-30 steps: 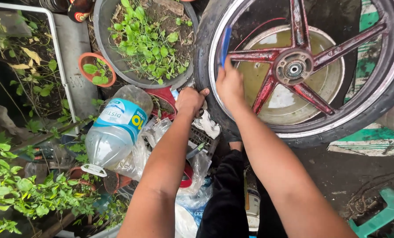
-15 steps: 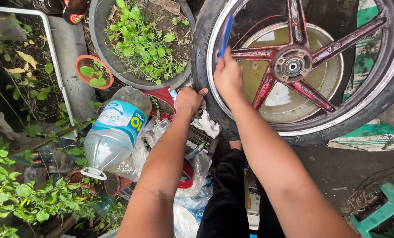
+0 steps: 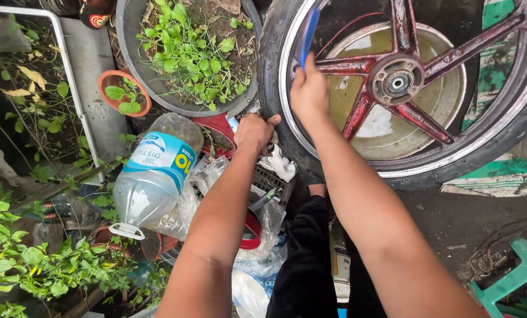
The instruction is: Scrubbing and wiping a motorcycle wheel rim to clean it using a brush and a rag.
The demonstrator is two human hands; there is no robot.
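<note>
Along the left edge, weeds and leafy stems are crowding a pale metal frame (image 3: 69, 70), and a small terracotta pot (image 3: 124, 92) is holding a few green leaves. Just right of it, a big dark round planter (image 3: 135, 65) is carrying soil and a thick patch of low green seedlings. Below that, a large clear plastic water jug (image 3: 156, 176) is lying on its side, empty as far as you can tell, cap end pointing down-left over crumpled plastic bags (image 3: 257, 265).

Your left hand (image 3: 253, 132) is gripping the black tyre (image 3: 273, 88) at its near edge, fingers curled tight over the rubber, and it is sitting in the same spot as half a second ago, so the wheel is staying braced. Your right hand (image 3: 309, 91) is closed around a blue tool (image 3: 308, 29), apparently a flat lever or brush, whose tip is reaching up along the silver rim (image 3: 288, 112). Compared with a second ago, that hand is sitting slightly higher on the rim, which suggests you are working your way round the bead.

Further right, the red spoked wheel (image 3: 398, 82) is lying over a round basin (image 3: 393, 129) holding murky yellowish water. Beyond the wheel, a green plastic stool (image 3: 519, 277) is standing on the wet ground at the lower right.
</note>
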